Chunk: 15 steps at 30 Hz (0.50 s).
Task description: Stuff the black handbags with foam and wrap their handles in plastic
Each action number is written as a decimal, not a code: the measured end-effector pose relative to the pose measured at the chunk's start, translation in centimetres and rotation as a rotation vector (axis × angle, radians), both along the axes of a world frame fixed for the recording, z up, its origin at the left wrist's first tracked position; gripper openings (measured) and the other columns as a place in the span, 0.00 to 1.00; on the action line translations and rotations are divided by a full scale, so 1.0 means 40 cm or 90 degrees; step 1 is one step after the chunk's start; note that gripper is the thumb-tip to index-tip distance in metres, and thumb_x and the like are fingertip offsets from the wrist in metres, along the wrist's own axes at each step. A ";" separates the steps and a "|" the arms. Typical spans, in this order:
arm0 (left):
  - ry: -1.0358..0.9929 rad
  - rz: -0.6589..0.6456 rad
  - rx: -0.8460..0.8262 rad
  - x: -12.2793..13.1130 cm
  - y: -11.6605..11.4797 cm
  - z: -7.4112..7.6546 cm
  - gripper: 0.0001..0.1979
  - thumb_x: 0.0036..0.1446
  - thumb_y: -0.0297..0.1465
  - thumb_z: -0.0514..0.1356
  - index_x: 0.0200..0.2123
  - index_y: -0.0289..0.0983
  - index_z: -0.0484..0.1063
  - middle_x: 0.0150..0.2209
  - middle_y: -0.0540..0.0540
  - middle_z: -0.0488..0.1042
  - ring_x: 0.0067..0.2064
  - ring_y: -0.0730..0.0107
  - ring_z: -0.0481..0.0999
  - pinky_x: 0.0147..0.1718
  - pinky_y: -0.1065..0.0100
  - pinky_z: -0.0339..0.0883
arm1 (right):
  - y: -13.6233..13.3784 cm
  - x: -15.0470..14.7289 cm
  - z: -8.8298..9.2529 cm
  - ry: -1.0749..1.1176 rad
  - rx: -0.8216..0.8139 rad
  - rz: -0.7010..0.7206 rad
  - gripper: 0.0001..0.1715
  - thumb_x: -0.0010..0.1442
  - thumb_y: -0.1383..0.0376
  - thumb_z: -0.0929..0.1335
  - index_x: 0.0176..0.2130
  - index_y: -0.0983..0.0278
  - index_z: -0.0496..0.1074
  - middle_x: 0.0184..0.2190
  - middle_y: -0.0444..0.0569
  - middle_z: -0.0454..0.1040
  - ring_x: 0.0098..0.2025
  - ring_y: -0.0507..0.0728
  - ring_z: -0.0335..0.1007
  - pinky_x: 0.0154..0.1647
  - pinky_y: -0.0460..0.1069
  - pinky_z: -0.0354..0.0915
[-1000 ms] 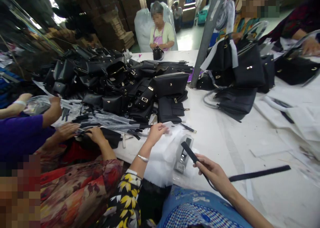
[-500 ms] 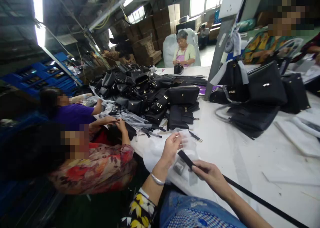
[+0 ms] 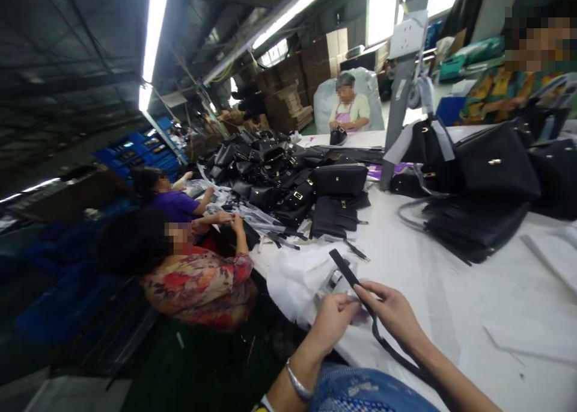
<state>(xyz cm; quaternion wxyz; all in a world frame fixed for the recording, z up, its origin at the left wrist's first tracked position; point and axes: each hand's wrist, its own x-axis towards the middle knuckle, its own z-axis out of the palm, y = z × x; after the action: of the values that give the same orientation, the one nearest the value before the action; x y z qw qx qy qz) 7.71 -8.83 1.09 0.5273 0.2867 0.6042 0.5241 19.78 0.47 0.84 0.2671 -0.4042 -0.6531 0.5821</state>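
Observation:
My right hand (image 3: 388, 308) grips a long black strap (image 3: 343, 267) a little below its flat end, which points up and left. The rest of the strap bends under my wrist towards the lower right. Close beside it, my left hand (image 3: 331, 323) has its thumb and fingers pinched together near the strap; what is between them I cannot make out. Just beyond my left hand lies a clear plastic bag (image 3: 325, 284) with small metallic pieces, on crumpled white sheeting (image 3: 288, 273). A short black strap with a buckle (image 3: 358, 251) lies past it on the white table (image 3: 396, 249).
A big heap of black handbags (image 3: 270, 171) covers the table's far left. More black bags (image 3: 478, 225) stand at the right by a grey post (image 3: 399, 111). Two co-workers sit at left, one in a floral top (image 3: 202, 282); others work across the table.
My left hand has come down and closer to me, beside my right hand. The strap is now bent below my right hand instead of stretched straight. The view has turned left.

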 end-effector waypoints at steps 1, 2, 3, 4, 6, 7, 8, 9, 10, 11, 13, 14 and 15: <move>0.002 0.002 -0.005 0.006 -0.002 -0.005 0.24 0.49 0.49 0.67 0.32 0.31 0.81 0.28 0.39 0.79 0.30 0.63 0.78 0.34 0.64 0.68 | -0.002 0.002 -0.005 -0.016 0.001 0.010 0.26 0.51 0.44 0.71 0.35 0.62 0.82 0.37 0.52 0.82 0.39 0.67 0.78 0.39 0.53 0.74; 0.000 0.002 -0.011 0.012 -0.005 -0.012 0.25 0.48 0.51 0.68 0.31 0.31 0.81 0.27 0.39 0.79 0.28 0.63 0.77 0.32 0.64 0.67 | -0.004 0.003 -0.012 -0.029 0.003 0.022 0.27 0.50 0.44 0.71 0.35 0.62 0.82 0.37 0.52 0.82 0.38 0.67 0.79 0.37 0.54 0.75; -0.006 0.003 -0.017 0.018 -0.009 -0.019 0.26 0.47 0.52 0.68 0.31 0.31 0.81 0.26 0.39 0.78 0.27 0.64 0.76 0.31 0.64 0.67 | -0.004 0.004 -0.019 -0.036 0.009 0.040 0.27 0.50 0.43 0.71 0.35 0.62 0.82 0.36 0.52 0.82 0.37 0.67 0.79 0.36 0.54 0.75; -0.014 0.006 -0.022 0.024 -0.014 -0.026 0.28 0.46 0.53 0.68 0.31 0.31 0.81 0.26 0.38 0.78 0.26 0.64 0.76 0.30 0.65 0.66 | -0.005 0.004 -0.025 -0.040 0.020 0.057 0.28 0.49 0.43 0.70 0.35 0.62 0.83 0.36 0.53 0.83 0.37 0.67 0.79 0.36 0.54 0.76; -0.030 0.021 -0.025 0.035 -0.024 -0.037 0.28 0.45 0.54 0.68 0.31 0.31 0.81 0.26 0.38 0.78 0.26 0.65 0.76 0.30 0.65 0.66 | -0.005 0.004 -0.035 -0.040 0.057 0.077 0.27 0.49 0.42 0.70 0.34 0.61 0.83 0.37 0.53 0.83 0.41 0.68 0.79 0.39 0.55 0.76; -0.037 0.035 -0.024 0.039 -0.029 -0.040 0.28 0.44 0.54 0.68 0.30 0.30 0.81 0.26 0.37 0.78 0.26 0.65 0.77 0.30 0.65 0.67 | -0.005 0.006 -0.038 -0.034 0.076 0.082 0.27 0.49 0.42 0.70 0.33 0.61 0.83 0.40 0.54 0.82 0.44 0.69 0.78 0.41 0.56 0.77; -0.042 0.055 -0.022 0.042 -0.034 -0.040 0.28 0.44 0.53 0.69 0.29 0.30 0.81 0.26 0.37 0.79 0.27 0.64 0.77 0.31 0.65 0.67 | -0.004 0.010 -0.039 -0.023 0.092 0.081 0.26 0.49 0.42 0.70 0.33 0.60 0.82 0.44 0.54 0.81 0.48 0.70 0.76 0.41 0.56 0.77; -0.049 0.079 -0.019 0.044 -0.039 -0.039 0.28 0.43 0.53 0.69 0.29 0.30 0.81 0.27 0.37 0.79 0.28 0.64 0.77 0.32 0.65 0.67 | -0.004 0.016 -0.038 -0.008 0.104 0.077 0.26 0.49 0.42 0.70 0.33 0.60 0.82 0.49 0.54 0.79 0.52 0.70 0.74 0.42 0.56 0.77; -0.056 0.106 -0.014 0.044 -0.043 -0.036 0.27 0.42 0.52 0.70 0.30 0.30 0.81 0.28 0.37 0.79 0.30 0.63 0.78 0.34 0.64 0.68 | -0.004 0.024 -0.036 0.009 0.108 0.071 0.26 0.50 0.43 0.71 0.34 0.60 0.82 0.55 0.53 0.75 0.55 0.70 0.72 0.41 0.55 0.77; -0.066 0.135 -0.007 0.042 -0.046 -0.031 0.27 0.42 0.52 0.70 0.31 0.30 0.81 0.29 0.36 0.80 0.31 0.62 0.79 0.35 0.64 0.69 | -0.004 0.034 -0.032 0.025 0.101 0.065 0.26 0.51 0.43 0.70 0.36 0.60 0.81 0.58 0.53 0.72 0.55 0.69 0.72 0.40 0.54 0.78; -0.091 0.198 0.012 0.035 -0.049 -0.019 0.28 0.42 0.51 0.71 0.33 0.31 0.81 0.31 0.36 0.80 0.33 0.60 0.80 0.37 0.64 0.70 | -0.005 0.058 -0.023 0.026 0.057 0.062 0.28 0.53 0.42 0.69 0.41 0.60 0.79 0.54 0.56 0.75 0.46 0.65 0.77 0.33 0.51 0.78; -0.105 0.231 0.025 0.031 -0.049 -0.012 0.27 0.42 0.50 0.71 0.34 0.31 0.81 0.32 0.37 0.81 0.34 0.61 0.80 0.38 0.64 0.70 | -0.007 0.071 -0.017 0.014 0.028 0.069 0.30 0.55 0.41 0.68 0.42 0.61 0.78 0.48 0.57 0.79 0.39 0.63 0.79 0.29 0.51 0.77; -0.118 0.264 0.038 0.025 -0.049 -0.006 0.27 0.42 0.50 0.71 0.34 0.31 0.80 0.33 0.37 0.81 0.35 0.61 0.80 0.38 0.64 0.71 | -0.011 0.083 -0.013 0.002 0.004 0.081 0.30 0.56 0.40 0.67 0.43 0.62 0.76 0.40 0.56 0.81 0.33 0.61 0.79 0.26 0.50 0.76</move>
<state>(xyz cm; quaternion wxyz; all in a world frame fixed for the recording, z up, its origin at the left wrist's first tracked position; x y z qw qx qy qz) 8.72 -10.81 0.86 0.4523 0.1226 0.5835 0.6633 23.11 0.02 0.34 0.2317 -0.3601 -0.6788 0.5966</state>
